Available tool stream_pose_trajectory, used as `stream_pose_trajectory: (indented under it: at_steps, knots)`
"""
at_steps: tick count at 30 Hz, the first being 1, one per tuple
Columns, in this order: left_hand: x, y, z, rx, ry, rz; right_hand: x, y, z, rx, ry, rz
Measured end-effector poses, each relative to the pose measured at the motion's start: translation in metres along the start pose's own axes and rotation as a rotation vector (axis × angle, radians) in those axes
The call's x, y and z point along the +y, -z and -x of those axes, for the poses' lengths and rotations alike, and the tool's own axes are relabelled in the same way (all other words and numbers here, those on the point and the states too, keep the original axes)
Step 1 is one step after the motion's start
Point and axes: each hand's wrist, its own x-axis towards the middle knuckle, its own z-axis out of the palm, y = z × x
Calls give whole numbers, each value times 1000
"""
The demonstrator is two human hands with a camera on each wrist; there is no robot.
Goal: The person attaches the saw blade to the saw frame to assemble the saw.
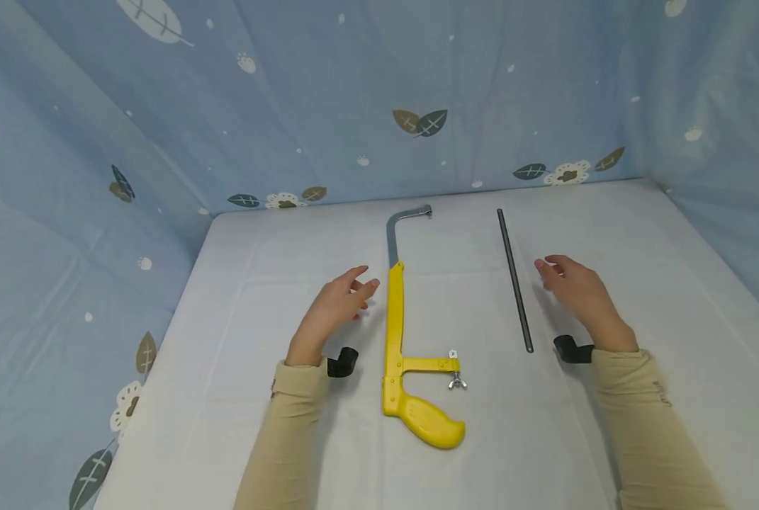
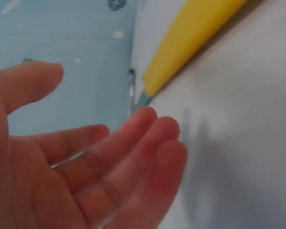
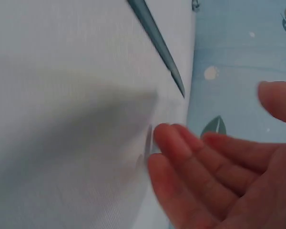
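A hacksaw frame [image 1: 395, 319] with a yellow body, grey front arm and yellow handle [image 1: 431, 421] lies on the white table. No blade spans its two ends; a wing nut [image 1: 457, 382] sits at the handle end. To its right lies a dark, narrow hacksaw blade [image 1: 515, 280], slightly slanted. Just left of the frame hovers my left hand [image 1: 336, 306], holding nothing, its fingers relaxed. My right hand [image 1: 575, 292] hangs to the right of the blade, likewise with nothing in its loosely bent fingers. In the left wrist view, the yellow frame [image 2: 190, 43] lies beyond the fingertips.
A white cloth [image 1: 239, 397] covers the table. Blue curtains [image 1: 353, 92] with leaf and flower prints hang behind it and at both sides. Black wrist-worn pieces [image 1: 344, 363] stick out near each cuff.
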Motion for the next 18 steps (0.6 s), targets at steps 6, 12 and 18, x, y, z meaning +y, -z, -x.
stream_pose_trajectory:
  at_steps: [6,12,18]
  knots:
    - [-2,-17,-4,-10,37,-91,-7,-10,0,-63,-22,42]
    - [0,-27,-3,-53,17,-126,-12,-18,2,-86,12,147]
    - [2,-33,-3,-65,-12,-158,-22,-26,9,-61,44,223]
